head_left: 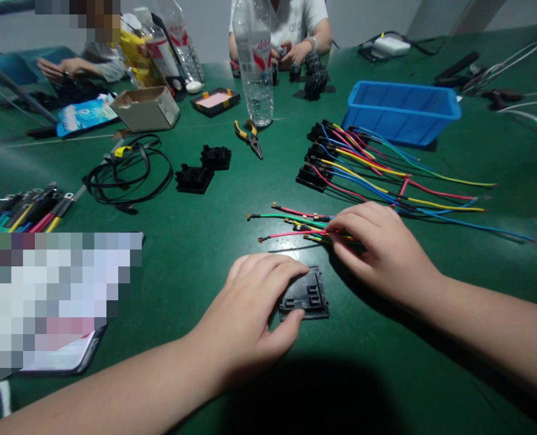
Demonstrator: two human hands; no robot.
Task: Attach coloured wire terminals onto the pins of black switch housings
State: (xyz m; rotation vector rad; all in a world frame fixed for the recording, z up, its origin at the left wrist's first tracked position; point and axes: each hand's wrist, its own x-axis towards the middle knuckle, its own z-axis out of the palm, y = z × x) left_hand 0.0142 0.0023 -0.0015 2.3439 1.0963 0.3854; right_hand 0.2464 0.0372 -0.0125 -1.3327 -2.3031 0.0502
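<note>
A black plastic panel (305, 296) with raised square posts lies on the green table in front of me. My left hand (266, 302) grips it by its edges, thumb at the near side and fingers at the far side. Just beyond, several loose wires (290, 214) in red, green and yellow lie with small brass terminals at their ends. My right hand (372, 241) is closed over them, thumb and forefinger pinching a red wire (302, 234). The wires' other ends are hidden under this hand. Wired black panels (316, 172) with long coloured leads rest behind it.
A blue bin (404, 112) stands at the back right. Yellow-handled pliers (250, 142), a water bottle (257, 72) and two black panels (196, 178) occupy the middle. Leftward are a coiled black cable (132, 166), wire bundles (23, 220) and a tablet-like device (87, 350). Other people sit across.
</note>
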